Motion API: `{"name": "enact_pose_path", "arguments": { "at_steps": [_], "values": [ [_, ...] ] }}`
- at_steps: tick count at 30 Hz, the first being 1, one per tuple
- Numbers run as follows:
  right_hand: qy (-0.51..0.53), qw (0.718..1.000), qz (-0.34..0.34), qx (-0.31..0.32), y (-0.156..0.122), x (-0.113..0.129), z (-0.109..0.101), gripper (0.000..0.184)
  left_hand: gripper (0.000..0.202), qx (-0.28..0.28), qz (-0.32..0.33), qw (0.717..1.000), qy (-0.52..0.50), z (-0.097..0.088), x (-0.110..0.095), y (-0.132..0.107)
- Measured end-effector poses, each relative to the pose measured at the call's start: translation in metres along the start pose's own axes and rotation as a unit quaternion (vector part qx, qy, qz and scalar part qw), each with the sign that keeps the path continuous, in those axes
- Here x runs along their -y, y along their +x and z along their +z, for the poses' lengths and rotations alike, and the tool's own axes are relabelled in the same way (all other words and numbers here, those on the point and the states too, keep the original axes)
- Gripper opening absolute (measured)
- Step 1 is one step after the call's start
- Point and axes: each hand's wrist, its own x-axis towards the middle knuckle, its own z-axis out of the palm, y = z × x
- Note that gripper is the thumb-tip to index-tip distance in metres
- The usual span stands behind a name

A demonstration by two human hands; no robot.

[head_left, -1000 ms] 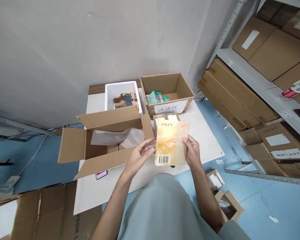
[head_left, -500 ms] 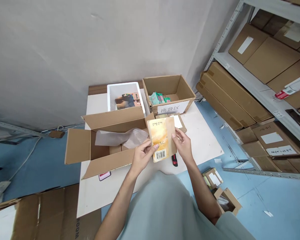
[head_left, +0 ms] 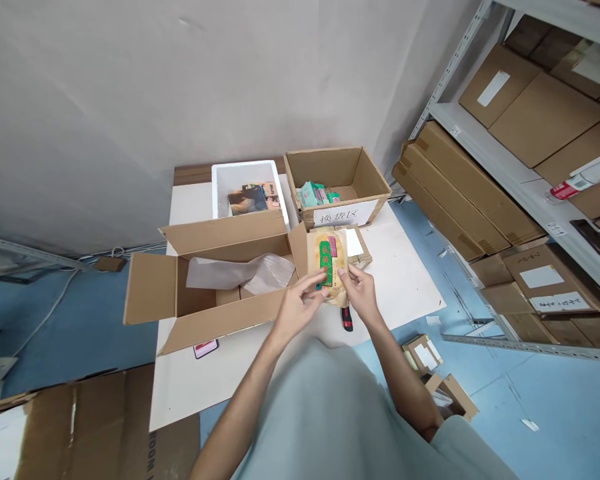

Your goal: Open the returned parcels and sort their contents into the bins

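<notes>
A worn yellowed paperback book (head_left: 336, 257) is upright above the table's front part, its cover with green and magenta title panels towards me. My right hand (head_left: 361, 293) grips its right edge, thumb on the cover and fingers behind. At the lower left of the book, my left hand (head_left: 300, 303) has its fingers apart, the fingertips over the cover's edge; whether they touch it I cannot tell. Just below the book a red and black box cutter (head_left: 347, 319) lies on the table. To the left stands an open cardboard box (head_left: 205, 327) with whitish wrapping sheet (head_left: 220, 273) inside.
Behind are a white foam box (head_left: 220, 193) holding several books and a labelled carton (head_left: 375, 180) holding green packets. Small parcels (head_left: 363, 243) lie before the carton. A phone (head_left: 206, 348) sits at the table's front left. Shelves (head_left: 510, 153) with cartons stand right.
The book has turned from its barcoded back to its front cover. My left hand has loosened from the book's lower left edge and spread its fingers; the right hand still holds on.
</notes>
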Motion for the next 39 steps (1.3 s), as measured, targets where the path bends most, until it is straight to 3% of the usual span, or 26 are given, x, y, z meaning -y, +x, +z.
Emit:
{"name": "enact_pose_path", "arguments": {
  "at_steps": [3,5,9,15,21,28,32,39],
  "values": [
    [0.046,0.998,0.03,0.024,0.002,0.009,-0.014,0.055,0.056,-0.117,-0.021,0.993,0.004,-0.021,0.001,0.009],
    [0.076,0.995,0.057,0.041,-0.001,0.014,-0.019,0.057,0.066,-0.149,-0.039,0.988,-0.005,-0.032,-0.001,0.012],
    [0.108,0.989,0.083,0.062,-0.009,0.018,-0.023,0.061,0.069,-0.102,-0.071,0.992,-0.038,-0.04,-0.01,0.01],
    [0.07,0.992,0.057,0.084,-0.005,0.025,-0.031,0.057,0.06,-0.089,-0.067,0.993,-0.033,-0.033,-0.025,0.005],
    [0.004,0.993,0.004,0.114,-0.001,0.032,-0.039,0.053,0.052,-0.1,0.002,0.995,0.028,-0.038,-0.029,0.005],
    [-0.077,0.984,-0.114,0.108,-0.001,0.034,-0.043,0.026,0.028,-0.095,0.089,0.99,0.051,-0.048,-0.043,-0.004],
    [-0.047,0.988,-0.108,0.104,-0.002,0.029,-0.04,0.022,0.028,-0.093,0.088,0.989,0.078,-0.048,-0.045,-0.011],
    [-0.055,0.994,-0.064,0.065,-0.008,0.02,-0.038,0.039,0.037,-0.137,0.04,0.99,0.009,-0.042,-0.036,-0.019]
  ]
}}
